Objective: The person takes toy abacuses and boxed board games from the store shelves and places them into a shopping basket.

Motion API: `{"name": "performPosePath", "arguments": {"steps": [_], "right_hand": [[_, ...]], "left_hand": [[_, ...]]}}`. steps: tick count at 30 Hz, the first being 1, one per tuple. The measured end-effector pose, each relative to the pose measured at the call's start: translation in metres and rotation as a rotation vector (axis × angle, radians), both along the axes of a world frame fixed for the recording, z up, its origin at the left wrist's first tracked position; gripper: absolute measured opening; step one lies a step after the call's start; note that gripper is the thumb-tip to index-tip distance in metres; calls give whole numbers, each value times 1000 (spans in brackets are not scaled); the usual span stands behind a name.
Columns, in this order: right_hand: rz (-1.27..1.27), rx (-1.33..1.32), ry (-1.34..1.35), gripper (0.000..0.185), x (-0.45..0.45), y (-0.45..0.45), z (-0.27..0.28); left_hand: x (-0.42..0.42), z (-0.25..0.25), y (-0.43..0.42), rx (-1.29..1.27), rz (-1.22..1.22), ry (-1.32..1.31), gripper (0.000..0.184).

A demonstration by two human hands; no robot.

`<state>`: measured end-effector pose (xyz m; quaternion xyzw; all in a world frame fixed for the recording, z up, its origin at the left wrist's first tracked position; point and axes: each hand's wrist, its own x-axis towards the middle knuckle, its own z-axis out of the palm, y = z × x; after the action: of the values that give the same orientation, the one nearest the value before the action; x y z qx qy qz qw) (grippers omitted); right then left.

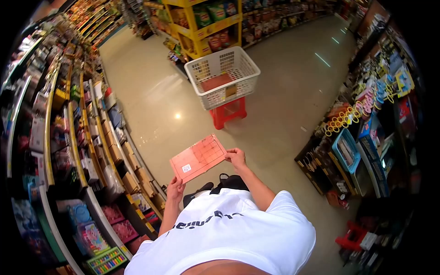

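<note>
Between my two hands I hold a thin, flat pink board [198,158] with faint grid lines and a white label near its left end; its exact kind I cannot make out. My left hand [174,189] pinches the lower left corner. At the right edge, my right hand [236,158] grips it between thumb and fingers. The board is tilted in the air in front of my body. Beyond it a white plastic basket [251,82] stands on a red stool [229,114], with a reddish flat item [217,82] lying inside.
Stocked shelves [87,137] run along the left side. At the back stands a yellow rack [204,32] of snack bags. On the right, a display holds a blue basket [346,150] and coloured rings [343,120]. Shiny floor [275,137] lies between them.
</note>
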<state>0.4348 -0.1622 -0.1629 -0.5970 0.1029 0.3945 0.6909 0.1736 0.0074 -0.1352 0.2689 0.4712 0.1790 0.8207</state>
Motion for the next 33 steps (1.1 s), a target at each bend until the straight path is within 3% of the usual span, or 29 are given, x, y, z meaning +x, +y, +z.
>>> {"name": "performPosePath", "arguments": {"steps": [2,9,15,16,33], "right_hand": [[-79,42,36,20,17,-11,7],[-274,44,26,23,55,-28,13],[-398,64,-75,38,105,-28,10],[-376,27,-74,44,117,-28,11],[-93,-237,-120,40,322,76,19]], "left_hand": [[33,21,0,109,-42,140,36],[105,16,15,323,-274,197,43],[184,5,34,385,-388,103,45],[200,3,37,405,-397,81,45],[397,-27,149,428,-366,-17,44]]}}
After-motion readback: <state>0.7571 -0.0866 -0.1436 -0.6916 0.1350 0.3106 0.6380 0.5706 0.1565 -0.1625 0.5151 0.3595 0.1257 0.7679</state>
